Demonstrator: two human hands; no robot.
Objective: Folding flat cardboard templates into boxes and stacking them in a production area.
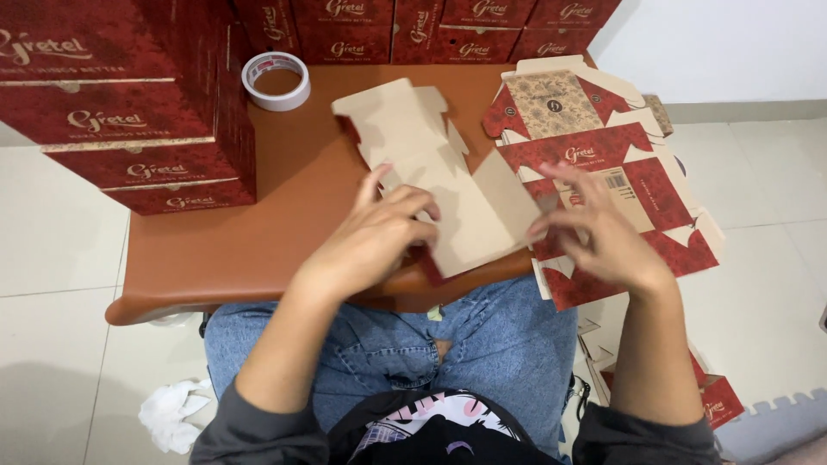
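Looking down at a brown desk [258,232] and both hands are on a flat cardboard box blank [431,164], lying plain side up across the middle of the desk, its near end reaching the front edge. The left hand [375,237] presses down on the blank's near part, fingers curled onto the card and the forefinger stretched up along it; it grips the near edge, though how tightly the thumb pinches underneath I cannot tell. The right hand [599,237] comes in from the right, fingers spread and loose, fingertips touching the blank's right edge where a flap sticks out. It clasps nothing.

Just right of that blank sits a stack of more flat blanks [603,129], red printed sides showing with one patterned tan panel on top, hanging over the desk's right edge. The right hand hovers partly over this stack.

At the back, a roll of tape [276,80] lies flat on the desk. To its left and along the far edge stand piled red boxes [129,129], already made up.

Below the desk, blue jeans [482,344] on the person's lap, a crumpled white tissue [172,413] on the tiled floor at left, and more red blanks [715,400] on the floor at lower right.
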